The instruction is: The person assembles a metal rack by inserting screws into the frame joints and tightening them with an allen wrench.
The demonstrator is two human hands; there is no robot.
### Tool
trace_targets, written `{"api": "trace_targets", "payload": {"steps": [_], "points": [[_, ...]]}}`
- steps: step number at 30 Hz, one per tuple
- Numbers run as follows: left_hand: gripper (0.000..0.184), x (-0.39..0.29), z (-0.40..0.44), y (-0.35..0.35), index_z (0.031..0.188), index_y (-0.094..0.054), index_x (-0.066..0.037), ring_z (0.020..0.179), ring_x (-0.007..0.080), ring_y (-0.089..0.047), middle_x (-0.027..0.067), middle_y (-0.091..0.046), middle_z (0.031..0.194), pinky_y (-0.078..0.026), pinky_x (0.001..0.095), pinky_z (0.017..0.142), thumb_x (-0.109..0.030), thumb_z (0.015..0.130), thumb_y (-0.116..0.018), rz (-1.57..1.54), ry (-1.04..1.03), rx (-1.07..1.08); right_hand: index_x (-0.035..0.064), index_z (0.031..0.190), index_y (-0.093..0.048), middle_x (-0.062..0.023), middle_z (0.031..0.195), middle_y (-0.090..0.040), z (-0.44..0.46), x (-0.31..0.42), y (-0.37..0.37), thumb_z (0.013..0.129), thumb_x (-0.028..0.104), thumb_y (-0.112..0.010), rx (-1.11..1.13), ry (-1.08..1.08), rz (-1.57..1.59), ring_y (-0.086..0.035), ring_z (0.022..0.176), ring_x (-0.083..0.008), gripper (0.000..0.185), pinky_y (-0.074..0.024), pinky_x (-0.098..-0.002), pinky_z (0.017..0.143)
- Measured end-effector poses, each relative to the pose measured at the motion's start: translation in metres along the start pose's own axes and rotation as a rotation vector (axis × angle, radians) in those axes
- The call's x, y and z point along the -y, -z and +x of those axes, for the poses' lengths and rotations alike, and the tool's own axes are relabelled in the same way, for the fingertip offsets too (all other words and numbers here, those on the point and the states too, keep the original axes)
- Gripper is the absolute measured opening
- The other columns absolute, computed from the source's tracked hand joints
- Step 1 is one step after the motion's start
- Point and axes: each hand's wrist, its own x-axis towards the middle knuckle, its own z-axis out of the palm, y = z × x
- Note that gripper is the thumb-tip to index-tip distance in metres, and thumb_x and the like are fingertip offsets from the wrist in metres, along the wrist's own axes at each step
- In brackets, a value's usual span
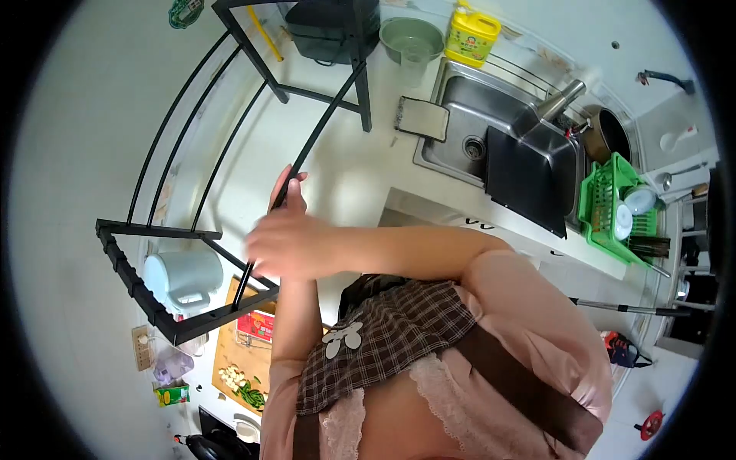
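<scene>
left hand (pixel 290 193): thumb and fingers pinching the front rail (pixel 323 130)!
right hand (pixel 287 244): blurred over that same rail, just below at six; can't tell its grip.
black rack (pixel 135 280): sweeping eight to twelve, rails already spanning the end frames; what's left, can't tell.
chopping board (pixel 224 354): seven o'clock, white and green pieces cut.
sink (pixel 466 107): two o'clock.

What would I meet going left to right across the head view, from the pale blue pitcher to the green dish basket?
Pale blue pitcher, right hand with left hand just above it on a black rod, green basin, yellow jug, silver faucet, green dish basket.
</scene>
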Motion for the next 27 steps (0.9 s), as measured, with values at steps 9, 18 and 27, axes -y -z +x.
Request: {"api": "trace_targets", "payload": {"steps": [9, 18, 27], "points": [[0.040, 0.022, 0.008, -0.018, 0.127, -0.049, -0.001, 0.056, -0.0017, -0.036, 0.0082, -0.065, 0.106, -0.027, 0.0132, 0.049, -0.009, 0.089, -0.059, -0.008, -0.069, -0.206, 0.0028, 0.106, -0.060, -0.0189, 0.101, -0.060, -0.215, -0.181, 0.131, 0.083, 0.004, -0.051, -0.014, -0.934, -0.526, -0.059, 0.095, -0.0332, 0.025, -0.0478, -0.0413, 0.084], [0.042, 0.044, 0.050, -0.089, 0.127, -0.051, -0.003, 0.066, 0.0006, -0.042, 0.0066, -0.064, 0.113, -0.032, 0.0160, 0.056, -0.012, 0.087, -0.062, 0.053, 0.008, -0.058, 0.0051, 0.107, -0.059, -0.0138, 0.105, -0.055, -0.241, -0.256, 0.133, 0.084, 0.005, -0.047, 0.716, -0.811, -0.568, -0.056, 0.101, -0.0299, 0.026, -0.0486, -0.0396, 0.084], [0.037, 0.049, 0.115, -0.176, 0.117, -0.057, -0.003, 0.072, 0.0027, -0.044, 0.0003, -0.058, 0.094, -0.035, 0.0184, 0.060, -0.012, 0.083, -0.069, 0.071, 0.013, -0.138, -0.0001, 0.107, -0.056, -0.0124, 0.085, -0.057, -0.147, -0.241, 0.183, 0.082, -0.005, -0.051, -0.318, -0.934, 0.326, -0.063, 0.069, -0.0204, 0.026, -0.0504, -0.0280, 0.064]]}}
